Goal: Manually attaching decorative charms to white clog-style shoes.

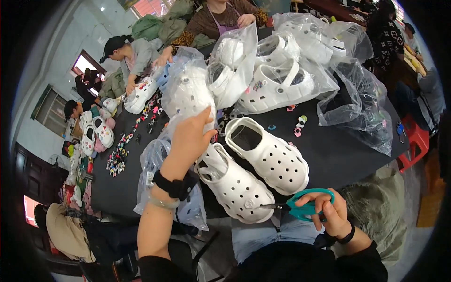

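Note:
A pair of white clogs lies in front of me: the left clog (237,190) and the right clog (277,164), both with rows of round holes. My right hand (331,214) grips scissors (300,202) by their teal handles. Their dark blades reach over the toe of the left clog; whether they touch it I cannot tell. My left hand (190,136) stretches over the left clog's heel, beside a white clog in a clear bag (190,91). Its thumb and forefinger are apart, and the other fingers are partly hidden.
More bagged white clogs (282,84) are heaped along the far side of the black table (324,157). Small colourful charms (117,155) lie scattered at left. A crumpled clear bag (359,103) and a red stool (413,141) are at right. Across the table, a co-worker's hand (131,87) touches a clog.

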